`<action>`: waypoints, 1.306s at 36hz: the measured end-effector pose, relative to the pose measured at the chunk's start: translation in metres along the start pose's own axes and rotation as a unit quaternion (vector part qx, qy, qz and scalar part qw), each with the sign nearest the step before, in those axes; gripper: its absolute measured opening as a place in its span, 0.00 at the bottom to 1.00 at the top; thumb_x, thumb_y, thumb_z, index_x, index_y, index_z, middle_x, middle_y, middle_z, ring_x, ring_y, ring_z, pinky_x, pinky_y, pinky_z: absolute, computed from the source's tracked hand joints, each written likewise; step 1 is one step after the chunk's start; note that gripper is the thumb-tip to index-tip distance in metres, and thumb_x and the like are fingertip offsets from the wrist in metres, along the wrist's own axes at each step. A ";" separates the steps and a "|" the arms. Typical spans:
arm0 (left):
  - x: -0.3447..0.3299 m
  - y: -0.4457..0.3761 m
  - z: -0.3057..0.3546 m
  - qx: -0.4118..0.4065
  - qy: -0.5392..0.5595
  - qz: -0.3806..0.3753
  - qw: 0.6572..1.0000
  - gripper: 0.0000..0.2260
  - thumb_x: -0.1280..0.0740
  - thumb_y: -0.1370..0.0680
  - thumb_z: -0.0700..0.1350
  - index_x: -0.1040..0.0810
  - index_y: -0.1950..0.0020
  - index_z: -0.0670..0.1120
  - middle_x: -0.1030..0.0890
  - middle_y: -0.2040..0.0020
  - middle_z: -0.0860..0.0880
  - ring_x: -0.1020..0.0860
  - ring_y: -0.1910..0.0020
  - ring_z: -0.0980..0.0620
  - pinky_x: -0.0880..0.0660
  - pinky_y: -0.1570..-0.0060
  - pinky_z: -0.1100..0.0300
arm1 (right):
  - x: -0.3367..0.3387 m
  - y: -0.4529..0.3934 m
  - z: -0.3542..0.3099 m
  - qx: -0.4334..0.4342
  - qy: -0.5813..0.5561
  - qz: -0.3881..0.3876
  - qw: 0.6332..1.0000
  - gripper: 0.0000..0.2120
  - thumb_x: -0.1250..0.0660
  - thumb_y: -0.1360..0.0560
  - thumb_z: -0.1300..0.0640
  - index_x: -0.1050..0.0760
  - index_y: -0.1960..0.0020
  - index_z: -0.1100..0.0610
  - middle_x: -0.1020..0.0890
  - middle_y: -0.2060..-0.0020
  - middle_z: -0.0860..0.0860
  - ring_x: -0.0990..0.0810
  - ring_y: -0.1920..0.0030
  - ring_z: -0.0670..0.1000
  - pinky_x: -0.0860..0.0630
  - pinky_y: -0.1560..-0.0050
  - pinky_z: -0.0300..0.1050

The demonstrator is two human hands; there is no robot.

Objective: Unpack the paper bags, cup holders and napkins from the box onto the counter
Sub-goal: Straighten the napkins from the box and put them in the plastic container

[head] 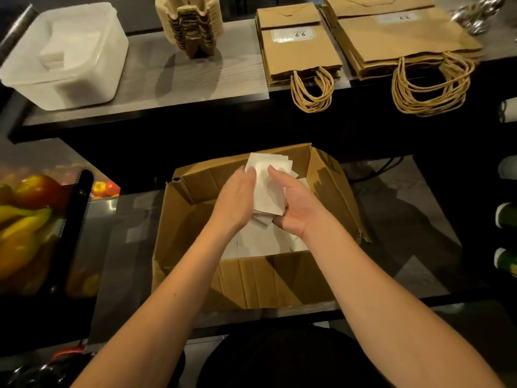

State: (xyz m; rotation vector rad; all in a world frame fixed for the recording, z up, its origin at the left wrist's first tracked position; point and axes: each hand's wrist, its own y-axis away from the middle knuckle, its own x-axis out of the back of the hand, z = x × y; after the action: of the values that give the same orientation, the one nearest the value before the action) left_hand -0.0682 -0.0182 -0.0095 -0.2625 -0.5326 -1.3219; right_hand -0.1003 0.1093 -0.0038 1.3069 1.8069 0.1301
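White napkins (pixel 268 189) (a loose stack) above open cardboard box (pixel 246 278), paper bags (pixel 302 49), cup holders (pixel 190 26) on counter (pixel 145 79)

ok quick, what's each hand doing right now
Left hand: holding the stack of napkins over the box, thumb on top.
Right hand: gripping the same stack from below and the side.

A café or takeaway counter (pixel 156 79): stacked paper bags (pixel 300 51), cup holders (pixel 190 26).

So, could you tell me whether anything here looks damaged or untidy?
The cardboard box is worn: its flaps are creased and the far left corner is torn. The napkins held between the left hand and right hand are fanned unevenly, not squared.
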 end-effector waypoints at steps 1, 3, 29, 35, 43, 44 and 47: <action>-0.003 0.002 0.001 -0.025 0.008 -0.025 0.999 0.12 0.48 0.13 0.55 0.30 0.35 0.53 0.22 0.44 0.55 0.20 0.46 0.52 0.20 0.50 0.62 | 0.001 0.000 0.001 0.000 0.015 -0.001 1.000 0.13 0.32 0.19 0.53 0.24 0.36 0.54 0.14 0.50 0.55 0.13 0.51 0.54 0.15 0.53 0.53; -0.006 0.001 -0.002 -0.066 0.013 -0.064 0.996 0.14 0.49 0.13 0.55 0.29 0.34 0.53 0.22 0.44 0.54 0.21 0.47 0.57 0.20 0.50 0.62 | 0.007 -0.003 0.001 0.001 0.045 0.011 0.999 0.10 0.32 0.19 0.54 0.23 0.38 0.54 0.14 0.52 0.54 0.12 0.54 0.52 0.15 0.56 0.51; -0.039 -0.062 -0.098 0.263 -0.091 -0.053 0.959 0.26 0.23 0.26 0.50 0.29 0.33 0.44 0.22 0.41 0.45 0.20 0.46 0.43 0.17 0.56 0.51 | 0.068 -0.012 0.004 -0.078 0.253 0.242 0.933 0.30 0.28 0.22 0.50 0.34 0.23 0.55 0.24 0.30 0.56 0.25 0.31 0.63 0.26 0.32 0.66; -0.044 -0.067 -0.092 0.283 -0.033 -0.068 0.956 0.23 0.25 0.24 0.49 0.26 0.32 0.45 0.20 0.40 0.46 0.21 0.47 0.46 0.21 0.52 0.53 | 0.070 -0.014 0.002 -0.082 0.230 0.245 0.938 0.29 0.26 0.23 0.50 0.31 0.26 0.54 0.21 0.34 0.55 0.22 0.36 0.62 0.24 0.34 0.65; -0.009 -0.055 -0.063 0.137 0.033 -0.003 0.990 0.21 0.30 0.19 0.46 0.29 0.28 0.46 0.22 0.38 0.52 0.23 0.43 0.54 0.24 0.51 0.62 | 0.075 -0.018 -0.001 -0.053 0.164 0.245 0.954 0.21 0.28 0.21 0.54 0.29 0.30 0.54 0.18 0.40 0.54 0.18 0.43 0.58 0.19 0.41 0.59; 0.000 -0.051 -0.055 0.128 0.036 -0.001 0.991 0.21 0.30 0.20 0.47 0.28 0.28 0.47 0.22 0.38 0.53 0.23 0.43 0.54 0.24 0.51 0.62 | 0.075 -0.017 -0.003 -0.044 0.155 0.239 0.957 0.19 0.29 0.20 0.55 0.28 0.32 0.54 0.17 0.43 0.54 0.18 0.46 0.57 0.18 0.45 0.57; 0.023 -0.039 -0.031 0.087 0.140 -0.111 0.980 0.16 0.28 0.21 0.44 0.26 0.34 0.48 0.20 0.43 0.53 0.19 0.43 0.52 0.20 0.46 0.58 | 0.073 -0.015 -0.006 -0.018 0.128 0.232 0.964 0.16 0.31 0.19 0.59 0.27 0.32 0.57 0.17 0.48 0.55 0.16 0.50 0.58 0.17 0.53 0.54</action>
State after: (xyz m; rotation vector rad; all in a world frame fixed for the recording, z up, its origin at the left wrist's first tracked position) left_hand -0.0957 -0.0624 -0.0289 0.1315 -0.4433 -1.4891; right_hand -0.1196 0.1642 -0.0508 1.7310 1.6611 0.6077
